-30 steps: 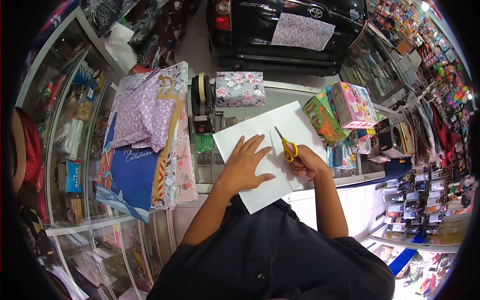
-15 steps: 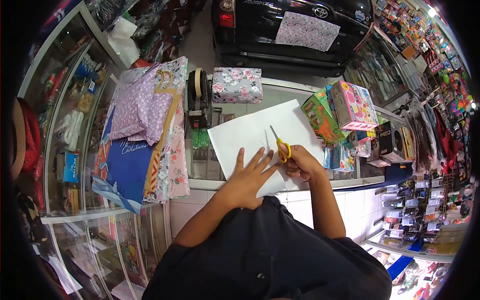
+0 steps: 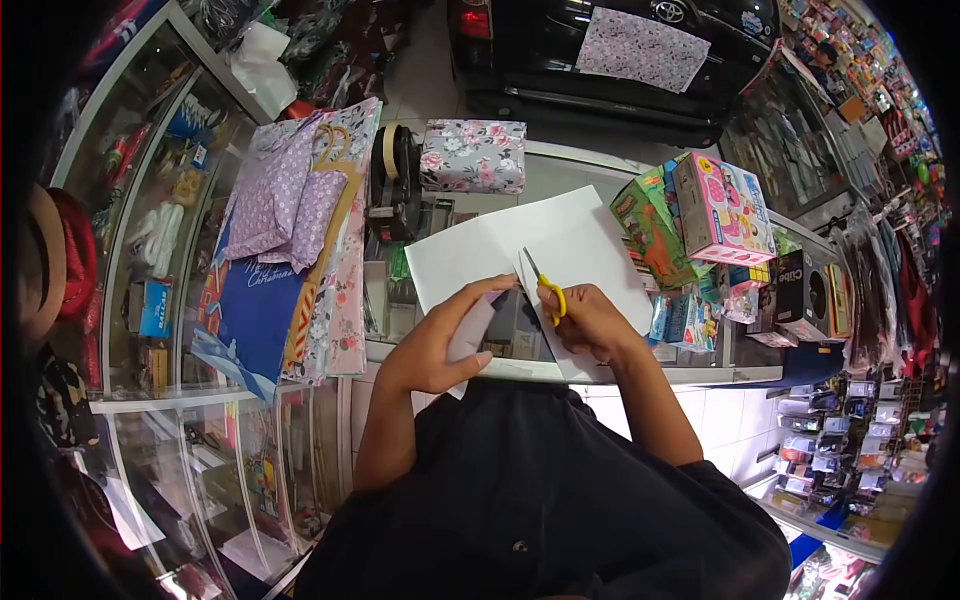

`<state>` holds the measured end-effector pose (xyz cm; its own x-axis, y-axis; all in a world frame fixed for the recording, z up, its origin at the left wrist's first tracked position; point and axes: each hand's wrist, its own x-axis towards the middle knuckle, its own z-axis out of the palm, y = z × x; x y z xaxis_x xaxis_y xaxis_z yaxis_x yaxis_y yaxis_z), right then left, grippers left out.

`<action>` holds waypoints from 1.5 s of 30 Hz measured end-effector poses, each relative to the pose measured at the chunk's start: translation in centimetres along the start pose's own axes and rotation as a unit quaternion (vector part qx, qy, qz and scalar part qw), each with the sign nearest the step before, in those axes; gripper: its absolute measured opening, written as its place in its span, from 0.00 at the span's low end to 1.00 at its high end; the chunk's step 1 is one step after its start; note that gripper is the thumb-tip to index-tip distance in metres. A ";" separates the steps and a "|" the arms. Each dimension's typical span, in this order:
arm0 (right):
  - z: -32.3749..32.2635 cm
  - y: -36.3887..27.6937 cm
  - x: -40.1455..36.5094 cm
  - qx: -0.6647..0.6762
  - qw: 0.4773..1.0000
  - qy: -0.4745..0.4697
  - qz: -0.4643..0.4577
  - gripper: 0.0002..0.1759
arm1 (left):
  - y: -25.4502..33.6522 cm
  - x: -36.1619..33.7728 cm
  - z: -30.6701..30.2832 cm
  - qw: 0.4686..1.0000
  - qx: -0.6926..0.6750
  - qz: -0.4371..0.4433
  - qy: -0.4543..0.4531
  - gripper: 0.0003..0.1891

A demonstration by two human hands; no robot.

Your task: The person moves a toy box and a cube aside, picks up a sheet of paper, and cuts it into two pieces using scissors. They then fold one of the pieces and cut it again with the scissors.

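Lifting the near corner of the paper (image 3: 560,235), the left hand (image 3: 435,350) is no longer flat on the sheet as it was a moment ago; its fingers are now curled shut on the cut part, pulling it up and to the side. I think this means the cut has gone far enough for that part to swing away from the rest. The right hand (image 3: 592,322) is closed through the yellow handles of the scissors (image 3: 541,280); the blades point up the sheet and look almost closed. The two hands are apart, with the slit between them; both arms bend in from the elbows. The paper lies on the counter (image 3: 565,172), just right of the tape holder (image 3: 398,185); a flowered box (image 3: 472,155) sits right of the tape holder too, further back.
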<state>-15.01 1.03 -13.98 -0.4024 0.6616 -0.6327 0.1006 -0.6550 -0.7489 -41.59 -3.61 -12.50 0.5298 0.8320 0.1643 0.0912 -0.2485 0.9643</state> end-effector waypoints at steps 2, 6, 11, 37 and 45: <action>0.2 0.2 0.1 0.018 1.000 -0.012 -0.010 0.25 | -0.2 -0.3 0.0 1.000 -0.012 0.001 0.005 0.45; 0.3 0.4 -0.5 0.066 0.997 -0.028 -0.033 0.16 | -0.3 -0.6 0.4 0.999 -0.035 -0.007 0.018 0.44; -0.4 -0.4 -0.7 0.046 0.998 -0.033 0.004 0.26 | 0.5 -0.8 0.8 0.998 -0.043 0.000 0.045 0.44; 0.0 -1.2 1.4 0.068 0.973 -0.160 0.151 0.38 | 1.1 0.0 0.3 0.995 0.094 0.024 -0.002 0.40; 0.7 -1.5 1.5 0.040 0.987 -0.121 0.095 0.36 | 1.3 0.2 0.7 0.995 0.086 0.040 -0.020 0.40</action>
<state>-16.41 2.77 -13.69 -0.5891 0.4244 -0.6876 0.1271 -0.7917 -0.5975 -40.77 -4.17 -11.38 0.5740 0.7868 0.2268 0.1896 -0.3972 0.8980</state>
